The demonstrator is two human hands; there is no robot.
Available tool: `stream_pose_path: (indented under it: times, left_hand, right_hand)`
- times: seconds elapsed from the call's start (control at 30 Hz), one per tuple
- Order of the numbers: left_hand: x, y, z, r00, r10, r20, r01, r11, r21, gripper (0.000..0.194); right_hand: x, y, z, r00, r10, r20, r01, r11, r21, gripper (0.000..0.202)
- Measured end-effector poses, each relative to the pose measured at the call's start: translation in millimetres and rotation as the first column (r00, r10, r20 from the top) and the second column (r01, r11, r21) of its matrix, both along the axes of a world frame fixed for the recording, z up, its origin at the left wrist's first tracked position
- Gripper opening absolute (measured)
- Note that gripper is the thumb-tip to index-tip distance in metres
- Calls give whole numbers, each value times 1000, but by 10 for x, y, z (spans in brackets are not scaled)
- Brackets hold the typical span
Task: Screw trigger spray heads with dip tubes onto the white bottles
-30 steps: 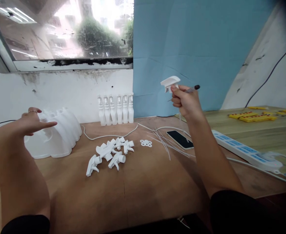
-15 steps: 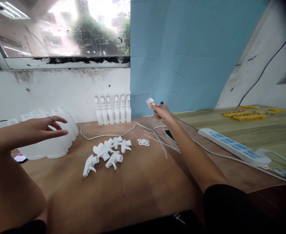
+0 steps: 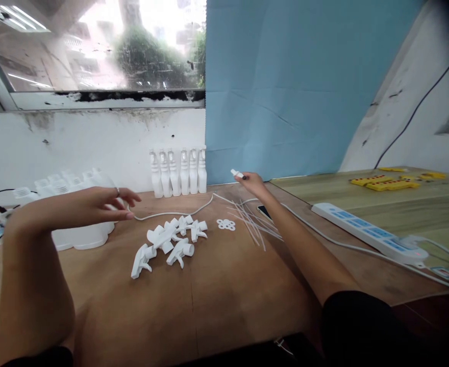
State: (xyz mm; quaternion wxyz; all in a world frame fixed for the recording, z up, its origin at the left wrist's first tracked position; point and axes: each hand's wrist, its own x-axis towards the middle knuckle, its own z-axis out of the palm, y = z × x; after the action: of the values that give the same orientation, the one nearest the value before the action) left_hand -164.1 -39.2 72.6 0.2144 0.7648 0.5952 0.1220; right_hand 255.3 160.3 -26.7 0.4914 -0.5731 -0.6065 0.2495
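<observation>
Right hand [image 3: 254, 183] gripping white sprayer [image 3: 235, 173] and pen [image 3: 244, 177] before blue sheet [image 3: 270, 102]. Left hand [image 3: 98, 205] empty, fingers loosely parted, by big bottles [image 3: 82, 240]. Heaped sprayers [image 3: 180, 251] on table [image 3: 224, 300], I'd guess for easy reach; small bottles [image 3: 175, 179] line wall [image 3: 94, 137].

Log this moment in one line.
Left hand: open, holding nothing | right hand: holding white part | table: loose trigger heads, washers, thin tubes
</observation>
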Motion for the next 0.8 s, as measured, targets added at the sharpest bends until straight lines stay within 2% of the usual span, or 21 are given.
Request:
stream_pose_path:
  times: [0.07,0.1,0.17,0.2,0.27,0.3,0.37,0.43,0.5,0.53,0.6,0.67,0.73,0.8]
  left_hand:
    - [223,110,-15,990,-85,112,70,989,132,44]
    - [354,184,-47,973,-130,192,84,970,226,41]
    - [629,349,-166,886,-213,412,49,927,373,37]
    - [759,429,-244,808,-248,534,18,917,399,38]
    - [979,555,-408,649,-266,713,27,944,328,44]
    - [1060,593,-478,591,-252,766,61,961,269,46]
    - [1158,615,-568,526,-185,830,132,982,135,44]
    - [1182,584,-578,475,-114,873,174,984,34,36]
    - [1160,541,-529,396,-84,915,215,977,-3,26]
    - [1142,525,-497,340,-89,936,239,971,5,22]
    - [1111,511,-441,233,-84,969,261,965,21,16]
    - [1098,519,-420,160,-36,987,257,966,-6,13]
    - [1108,542,-440,137,12,990,232,972,-44,10]
    - [1133,575,-489,159,21,987,198,979,-53,6]
  right_hand:
    - [-122,-94,135,998,61,22,-63,995,78,11]
    - [-204,-174,207,994,103,39,-107,987,118,15]
    - [-395,-405,338,978,186,93,-202,957,210,24]
    - [-497,-550,392,955,217,203,-278,896,347,27]
    - [-688,-865,464,880,223,419,-435,731,526,29]
    - [-770,-1016,484,825,237,512,-521,670,529,28]
    - [-895,-1261,498,716,220,662,-630,611,479,26]
    - [-958,-1399,498,647,263,716,-709,552,438,28]
    - [-965,-1440,501,652,380,656,-741,505,444,36]
    - [-952,-1438,505,679,447,583,-729,505,462,42]
    - [-910,-1424,518,741,549,387,-670,562,486,49]
    - [-870,-1434,538,752,626,206,-637,610,471,54]
    - [-852,-1487,565,700,706,102,-665,594,453,55]
    - [-858,-1570,596,658,750,72,-688,559,463,48]
